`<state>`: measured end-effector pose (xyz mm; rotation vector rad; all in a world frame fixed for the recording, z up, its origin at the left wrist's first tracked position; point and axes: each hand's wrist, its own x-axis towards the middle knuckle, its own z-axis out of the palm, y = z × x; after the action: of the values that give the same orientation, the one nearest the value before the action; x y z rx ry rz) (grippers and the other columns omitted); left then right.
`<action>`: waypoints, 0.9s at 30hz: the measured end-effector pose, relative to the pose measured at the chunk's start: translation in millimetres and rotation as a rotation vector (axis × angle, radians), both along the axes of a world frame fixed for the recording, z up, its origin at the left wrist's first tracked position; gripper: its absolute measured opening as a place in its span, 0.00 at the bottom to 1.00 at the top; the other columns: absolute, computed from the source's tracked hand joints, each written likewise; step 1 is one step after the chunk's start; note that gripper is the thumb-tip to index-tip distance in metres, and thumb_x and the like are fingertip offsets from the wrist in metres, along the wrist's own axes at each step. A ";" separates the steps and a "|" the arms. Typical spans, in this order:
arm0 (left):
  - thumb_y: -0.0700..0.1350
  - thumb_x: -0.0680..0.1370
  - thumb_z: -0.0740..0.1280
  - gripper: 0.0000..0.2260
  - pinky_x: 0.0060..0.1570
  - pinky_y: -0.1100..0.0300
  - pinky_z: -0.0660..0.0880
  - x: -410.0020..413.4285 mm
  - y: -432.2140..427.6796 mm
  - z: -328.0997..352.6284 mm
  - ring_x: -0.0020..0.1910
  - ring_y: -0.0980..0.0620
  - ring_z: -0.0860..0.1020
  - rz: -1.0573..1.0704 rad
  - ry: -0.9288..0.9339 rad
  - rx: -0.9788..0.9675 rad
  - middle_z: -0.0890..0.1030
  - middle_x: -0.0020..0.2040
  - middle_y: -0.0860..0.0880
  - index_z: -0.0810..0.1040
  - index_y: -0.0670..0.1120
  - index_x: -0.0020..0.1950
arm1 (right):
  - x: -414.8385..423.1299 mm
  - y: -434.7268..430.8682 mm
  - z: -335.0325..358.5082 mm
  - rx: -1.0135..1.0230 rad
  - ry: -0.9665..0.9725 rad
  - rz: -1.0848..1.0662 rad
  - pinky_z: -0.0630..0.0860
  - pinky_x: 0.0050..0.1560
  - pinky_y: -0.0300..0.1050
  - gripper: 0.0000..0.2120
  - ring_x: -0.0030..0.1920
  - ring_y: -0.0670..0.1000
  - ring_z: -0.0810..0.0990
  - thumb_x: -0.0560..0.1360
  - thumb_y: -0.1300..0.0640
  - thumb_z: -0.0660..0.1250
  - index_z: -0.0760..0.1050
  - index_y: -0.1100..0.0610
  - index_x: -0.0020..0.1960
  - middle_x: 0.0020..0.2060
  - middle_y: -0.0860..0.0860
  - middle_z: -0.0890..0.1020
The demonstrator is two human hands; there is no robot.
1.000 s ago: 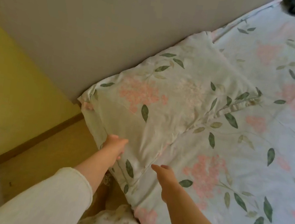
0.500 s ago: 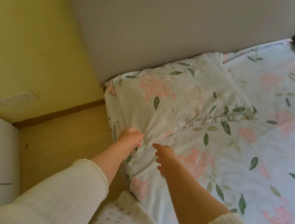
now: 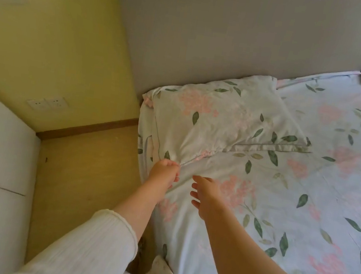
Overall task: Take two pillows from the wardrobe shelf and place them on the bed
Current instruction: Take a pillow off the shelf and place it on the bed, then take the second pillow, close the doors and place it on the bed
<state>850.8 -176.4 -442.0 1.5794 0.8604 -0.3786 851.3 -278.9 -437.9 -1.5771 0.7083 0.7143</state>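
Pillow 1 lies placed on the bed; left hand pinches its near corner, right hand hovers open, empty; likely next: fetching pillow 2.

Compared with a second ago, the right hand now hovers open and off the fabric at frame centre, while the left hand now pinches the near corner of the pillow instead of resting on it.
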 end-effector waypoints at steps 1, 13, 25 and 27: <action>0.42 0.77 0.58 0.08 0.39 0.60 0.71 -8.5 -4.2 2.6 0.38 0.53 0.74 0.025 -0.014 0.005 0.75 0.37 0.50 0.71 0.51 0.40 | -6.4 -3.4 3.9 0.012 -0.017 0.010 0.71 0.64 0.55 0.14 0.63 0.61 0.73 0.78 0.58 0.59 0.68 0.61 0.62 0.63 0.62 0.74; 0.39 0.78 0.58 0.08 0.36 0.62 0.68 -117.3 -10.2 50.4 0.35 0.55 0.73 0.152 -0.135 0.016 0.74 0.37 0.50 0.71 0.49 0.42 | -95.5 -12.9 45.2 0.123 -0.138 0.076 0.69 0.39 0.43 0.06 0.43 0.52 0.71 0.78 0.58 0.59 0.69 0.58 0.54 0.43 0.54 0.74; 0.42 0.78 0.60 0.08 0.40 0.60 0.72 -221.6 1.3 107.0 0.41 0.51 0.76 0.232 -0.390 0.047 0.77 0.37 0.52 0.73 0.52 0.40 | -193.2 -0.5 107.6 0.071 -0.438 0.195 0.69 0.35 0.39 0.08 0.43 0.51 0.74 0.77 0.58 0.60 0.72 0.58 0.55 0.40 0.50 0.75; 0.44 0.78 0.61 0.08 0.46 0.55 0.75 -235.5 -2.3 125.4 0.44 0.50 0.77 0.200 -0.478 0.106 0.78 0.38 0.51 0.73 0.53 0.40 | -200.9 -1.9 126.8 0.091 -0.505 0.215 0.70 0.37 0.40 0.06 0.44 0.51 0.74 0.77 0.58 0.60 0.72 0.56 0.52 0.40 0.50 0.76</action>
<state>615.3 -178.7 -316.6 1.5723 0.6624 0.1883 650.4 -280.8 -311.1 -1.6724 0.1345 0.4628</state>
